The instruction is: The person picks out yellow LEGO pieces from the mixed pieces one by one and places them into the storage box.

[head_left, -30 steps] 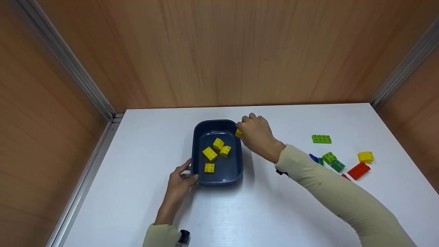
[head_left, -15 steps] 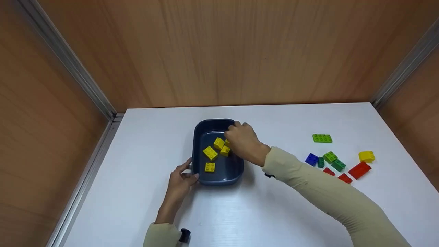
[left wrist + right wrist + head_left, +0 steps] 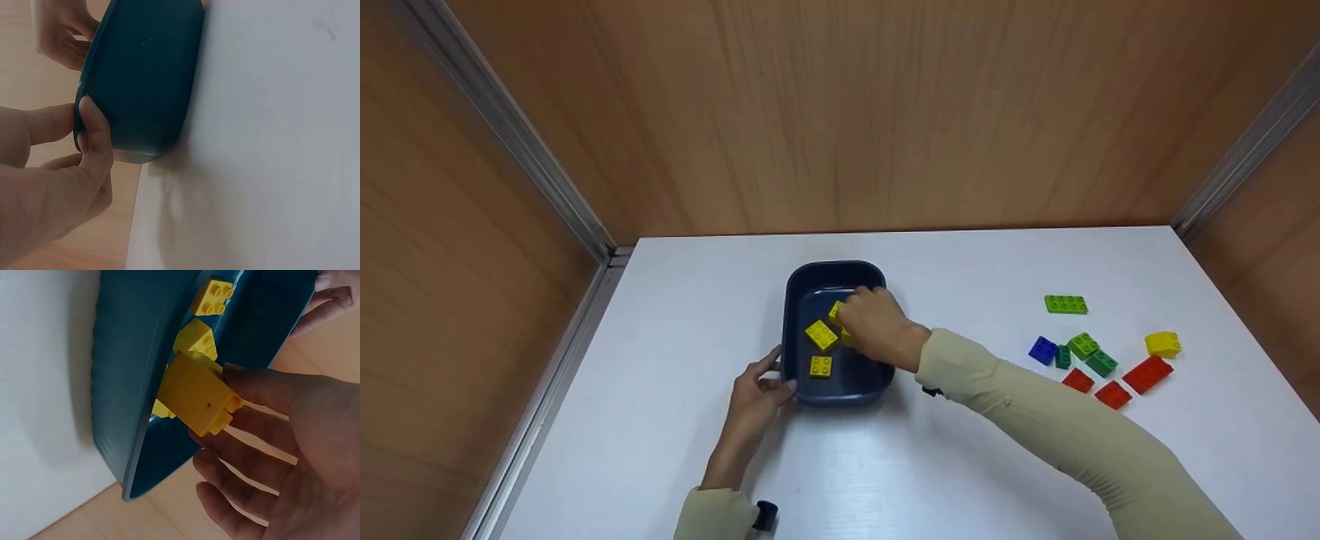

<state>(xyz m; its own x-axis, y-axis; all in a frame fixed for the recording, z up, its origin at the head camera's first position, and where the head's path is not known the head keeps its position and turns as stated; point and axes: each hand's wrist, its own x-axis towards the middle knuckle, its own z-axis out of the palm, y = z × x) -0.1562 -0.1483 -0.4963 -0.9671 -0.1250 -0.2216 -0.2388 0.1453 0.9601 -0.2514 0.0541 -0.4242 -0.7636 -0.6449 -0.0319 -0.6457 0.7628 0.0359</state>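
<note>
A dark blue tray (image 3: 855,382) stands on the white table, with several yellow toy bricks (image 3: 821,335) lying inside it. At the tray's left side my left hand (image 3: 754,401) pinches the rim between thumb and fingers, which the left wrist view shows up close. My right hand (image 3: 877,326) is over the inside of the tray. In the right wrist view its thumb and fingers hold a yellow toy brick (image 3: 194,391) above the other bricks. From the head view, that held brick is mostly hidden by the hand.
To the right on the table lie red bricks (image 3: 1147,374), green bricks (image 3: 1102,363), a blue brick (image 3: 1042,350) and a yellow brick (image 3: 1163,344). A lime-green brick (image 3: 1065,304) lies farther back. Wooden panels (image 3: 885,112) enclose the table's back and sides.
My right hand has moved left and toward me, from the tray's right rim to over its inside, carrying the yellow toy brick. The left hand stays at the tray's rim.
</note>
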